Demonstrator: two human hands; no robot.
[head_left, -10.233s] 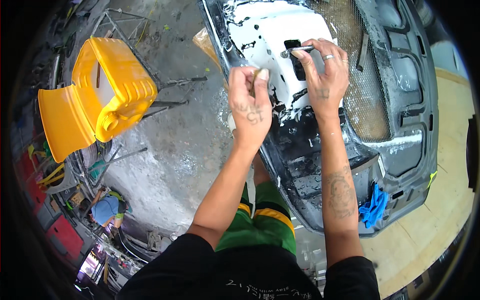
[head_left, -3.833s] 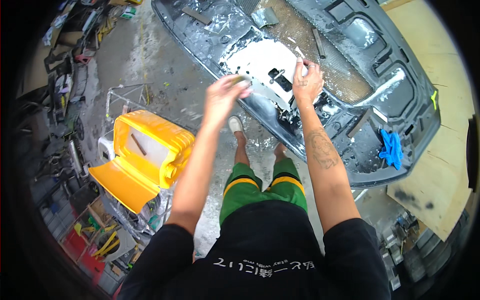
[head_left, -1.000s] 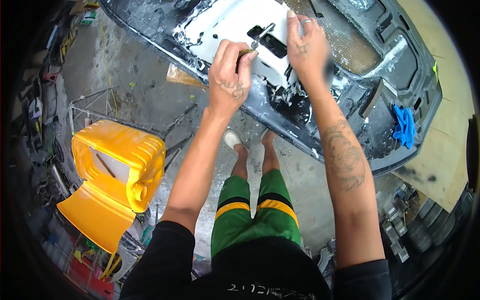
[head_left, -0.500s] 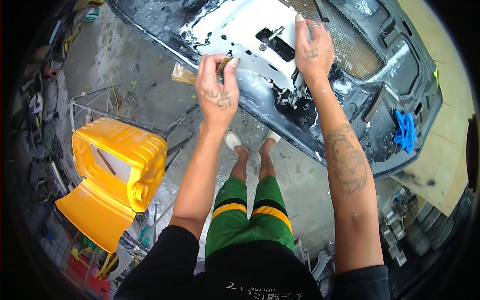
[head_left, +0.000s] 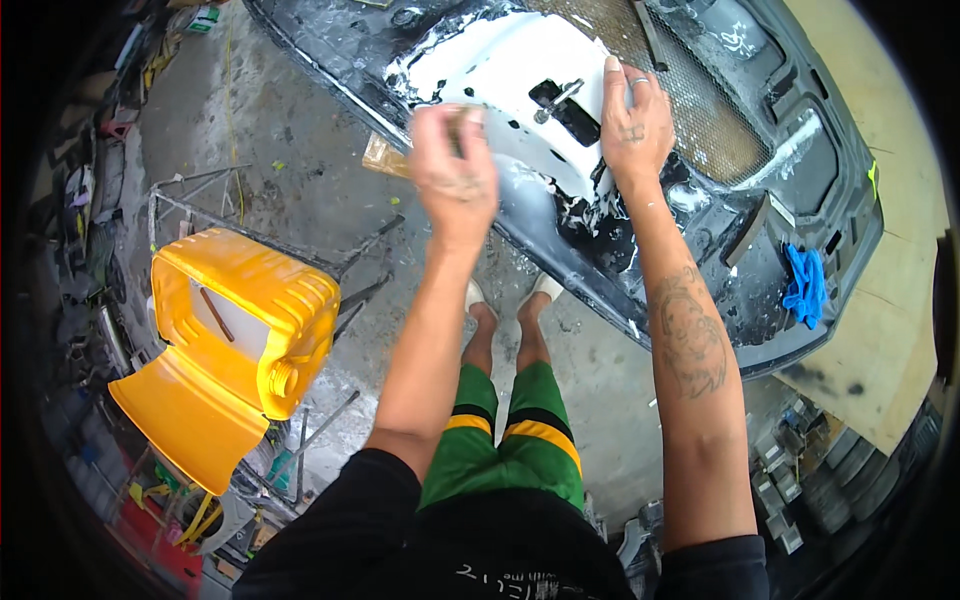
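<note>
A white panel (head_left: 500, 70) with black chips and patches lies on the large dark moulded panel (head_left: 600, 280). My left hand (head_left: 452, 175), motion-blurred, pinches a small olive-brown piece (head_left: 457, 133) over the white panel's lower left part. My right hand (head_left: 637, 130) grips the white panel's right edge, thumb along it and fingers curled. Between the two hands a metal fitting (head_left: 560, 100) lies across a black rectangular cutout (head_left: 580, 125) in the white piece.
Left, a cut-open yellow jerrycan (head_left: 300, 290) rests on a metal frame (head_left: 200, 205). Right, a blue glove or rag (head_left: 805, 285) lies on the dark panel, beside a plywood board (head_left: 890, 340). Cardboard (head_left: 385, 155) shows under the panel's edge. Scrap parts (head_left: 100, 250) line the far left.
Ten seconds ago my right hand held the metal fitting; now it grips the panel edge. Since half a second ago my left hand has moved slightly right and up, and the panel sits lower in view.
</note>
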